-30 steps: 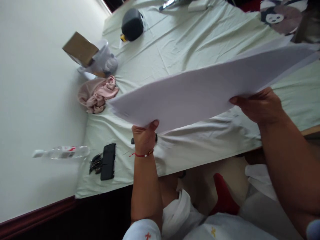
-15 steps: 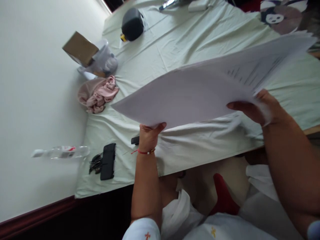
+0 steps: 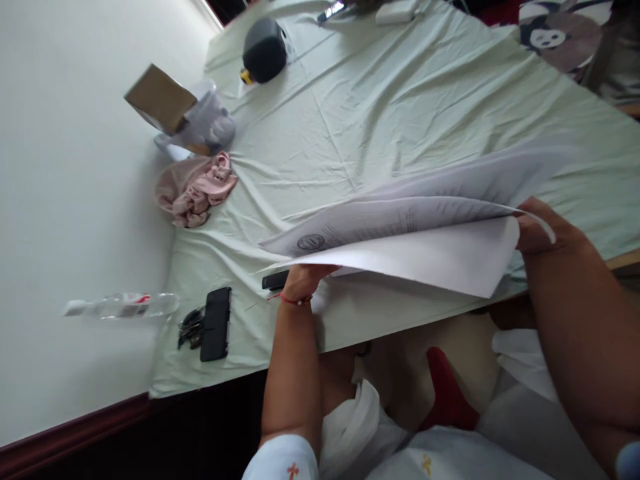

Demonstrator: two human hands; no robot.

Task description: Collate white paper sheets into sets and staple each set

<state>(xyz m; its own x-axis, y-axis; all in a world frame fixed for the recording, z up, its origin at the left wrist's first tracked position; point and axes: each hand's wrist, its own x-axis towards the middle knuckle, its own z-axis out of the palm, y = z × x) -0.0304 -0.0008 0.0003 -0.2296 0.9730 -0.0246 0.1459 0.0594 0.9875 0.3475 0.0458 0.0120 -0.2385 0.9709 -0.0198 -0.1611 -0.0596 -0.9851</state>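
Several loose sheets of printed paper (image 3: pixel 360 220) are held over the front of the cloth-covered table, a round logo showing near their left end. A blank white page curls down toward me in front of them. My left hand (image 3: pixel 305 279), with a red string bracelet at the wrist, is closed on the lower left edge; its fingers are partly covered by the page. At the right end, my right hand (image 3: pixel 545 225) is closed around the sheets, with one page bent up across its fingers. A small black stapler-like object (image 3: pixel 275 280) lies just left of my left hand.
Left on the pale green cloth (image 3: pixel 300 147) are a black phone-like slab (image 3: pixel 216 325), keys (image 3: pixel 191 328), a plastic bottle (image 3: pixel 125 305), pink fabric (image 3: pixel 205 190) and a cardboard box (image 3: pixel 161 100) on a plastic container. A dark rounded case (image 3: pixel 265 50) stands farther back.
The sheets have dropped lower and tipped, so printed faces show and the front page has folded down toward me. Both hands have shifted slightly and still grip the paper.
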